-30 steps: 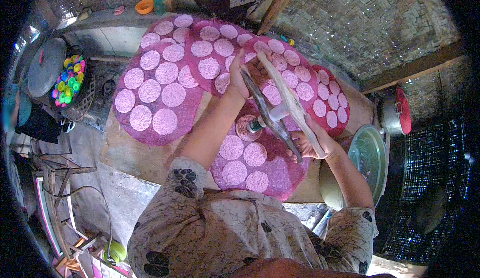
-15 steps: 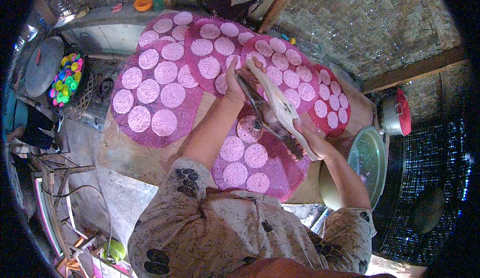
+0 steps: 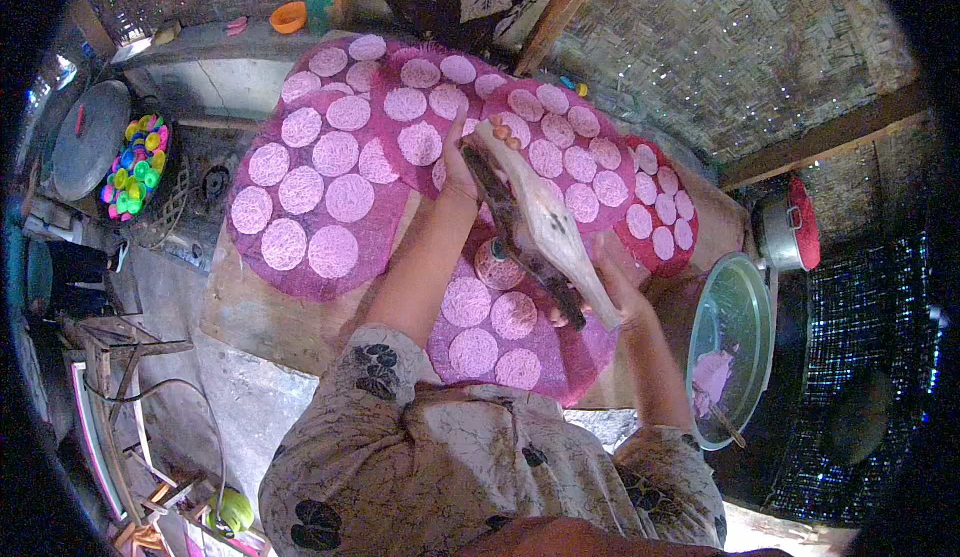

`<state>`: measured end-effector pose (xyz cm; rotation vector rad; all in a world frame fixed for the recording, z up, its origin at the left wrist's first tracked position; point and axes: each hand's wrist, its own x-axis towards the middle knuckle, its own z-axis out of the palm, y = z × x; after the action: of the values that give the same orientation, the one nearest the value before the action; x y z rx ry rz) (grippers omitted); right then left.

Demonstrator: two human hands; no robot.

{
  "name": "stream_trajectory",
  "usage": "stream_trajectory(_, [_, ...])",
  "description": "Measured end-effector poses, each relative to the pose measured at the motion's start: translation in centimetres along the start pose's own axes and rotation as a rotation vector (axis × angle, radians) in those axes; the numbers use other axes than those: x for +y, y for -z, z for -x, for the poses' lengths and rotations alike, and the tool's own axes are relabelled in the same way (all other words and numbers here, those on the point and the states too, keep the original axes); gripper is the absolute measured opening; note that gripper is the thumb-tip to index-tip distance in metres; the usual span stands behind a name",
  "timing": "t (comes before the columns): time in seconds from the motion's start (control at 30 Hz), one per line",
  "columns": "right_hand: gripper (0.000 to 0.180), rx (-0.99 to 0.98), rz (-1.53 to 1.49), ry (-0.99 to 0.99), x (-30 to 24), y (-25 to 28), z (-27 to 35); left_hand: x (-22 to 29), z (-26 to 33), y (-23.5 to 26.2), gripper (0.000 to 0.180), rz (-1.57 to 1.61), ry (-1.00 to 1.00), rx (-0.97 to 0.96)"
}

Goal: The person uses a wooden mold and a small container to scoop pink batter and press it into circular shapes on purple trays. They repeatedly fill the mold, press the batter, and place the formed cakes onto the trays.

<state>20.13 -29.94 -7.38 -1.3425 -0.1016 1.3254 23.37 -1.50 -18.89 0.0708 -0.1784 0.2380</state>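
Both my hands grip a long wooden hand press with a pale upper bar [image 3: 552, 219] and a dark lower bar [image 3: 515, 229]. My left hand [image 3: 459, 165] is wrapped round its far end. Round the near end, my right hand [image 3: 620, 292] is closed, with fingertips showing beneath. Directly below the press, a pink lacy disc [image 3: 499, 269] is partly hidden by it. This disc lies with several finished pink discs [image 3: 466, 302] on a round magenta mesh sheet [image 3: 572, 362]. More discs of thin strands cover other mesh sheets [image 3: 385, 222] farther off.
A wooden table [image 3: 265, 319] bears the sheets. At the right stands a green basin [image 3: 766, 342] holding pink dough [image 3: 712, 377] and a stick-like utensil. Behind it is a metal pot [image 3: 775, 235]. Colourful small cups [image 3: 133, 172] sit at the left. A person in dark patterned clothing [image 3: 430, 2] is across the table.
The press has shifted slightly left and tilted, and its two bars appear closer together. My right forearm has moved left, exposing the dough in the basin.
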Motion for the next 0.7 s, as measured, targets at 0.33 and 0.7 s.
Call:
stream_trajectory(0.33, [0.060,-0.395,-0.502,0.156,7.9,2.7,-8.5,1.2,-1.7,4.0,0.031,0.541,-0.299,0.084])
stream_trajectory(0.7, [0.027,0.645,0.931,0.810,8.5,2.1,-8.7,11.4,4.9,-7.7,0.059,-0.054,-0.187,-0.526])
